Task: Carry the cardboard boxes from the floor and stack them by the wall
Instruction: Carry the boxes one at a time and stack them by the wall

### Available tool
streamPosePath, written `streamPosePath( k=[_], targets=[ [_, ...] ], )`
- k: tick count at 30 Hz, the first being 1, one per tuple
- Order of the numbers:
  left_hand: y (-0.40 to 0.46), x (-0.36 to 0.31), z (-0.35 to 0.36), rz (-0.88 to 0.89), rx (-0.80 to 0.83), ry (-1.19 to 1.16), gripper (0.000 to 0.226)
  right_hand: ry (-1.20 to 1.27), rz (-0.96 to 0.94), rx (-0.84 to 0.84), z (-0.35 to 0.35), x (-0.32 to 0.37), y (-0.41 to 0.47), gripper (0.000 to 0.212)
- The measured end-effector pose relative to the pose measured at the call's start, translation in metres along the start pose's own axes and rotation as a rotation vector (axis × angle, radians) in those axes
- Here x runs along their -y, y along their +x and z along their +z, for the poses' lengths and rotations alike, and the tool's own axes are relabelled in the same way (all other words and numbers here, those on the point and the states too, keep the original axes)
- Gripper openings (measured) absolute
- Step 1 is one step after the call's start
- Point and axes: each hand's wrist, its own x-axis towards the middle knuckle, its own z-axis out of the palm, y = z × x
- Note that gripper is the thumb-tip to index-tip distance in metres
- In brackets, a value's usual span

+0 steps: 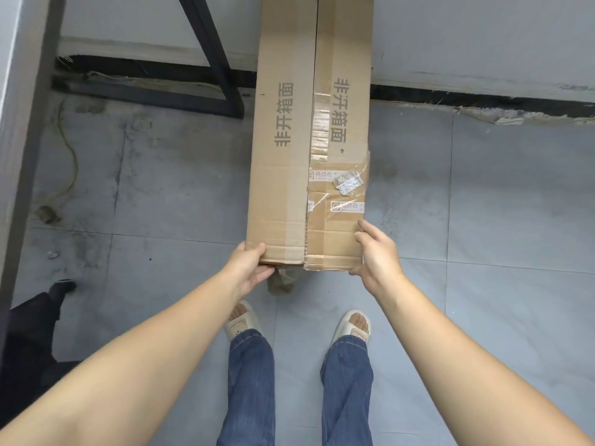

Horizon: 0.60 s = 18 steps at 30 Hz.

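Cardboard box (pixel 289 156) printed 非开箱面 twice; left hand (pixel 249 268), right hand (pixel 376 255) grip near end corners.

The cardboard box (pixel 286 156) is plain tan-brown, printed with dark grey characters in two lengthwise rows; glossy clear tape (pixel 320 130) runs along its seam, and small white labels (pixel 347 206) with grey print sit near its near end; the floor (pixel 483 204) is pale grey tile with darker smudges and thin dark joints; the wall (pixel 467 33) is off-white above a black strip; the metal frame (pixel 212 66) is black; the jeans (pixel 251 381) are blue denim; the sandals (pixel 352 326) are cream.
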Motion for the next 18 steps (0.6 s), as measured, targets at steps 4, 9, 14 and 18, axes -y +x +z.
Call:
streamPosePath(
  k=[4, 9, 14, 18],
  targets=[
    [-0.008, 0.005, -0.010, 0.025, 0.022, 0.103, 0.035, -0.042, 0.024, 0.036, -0.004, -0.001, 0.000, 0.039],
    [-0.029, 0.002, -0.008, 0.080, -0.048, 0.343, 0.038, -0.060, 0.062, 0.086, -0.022, -0.003, -0.021, 0.045],
    [-0.090, -0.016, -0.007, 0.171, -0.038, 0.466, 0.050, -0.242, -0.065, 0.156, -0.059, 0.017, -0.075, 0.048],
    [-0.179, -0.026, -0.009, 0.340, 0.055, 0.507, 0.043, -0.415, -0.246, 0.233, -0.103, 0.040, -0.144, 0.047]
  ],
)
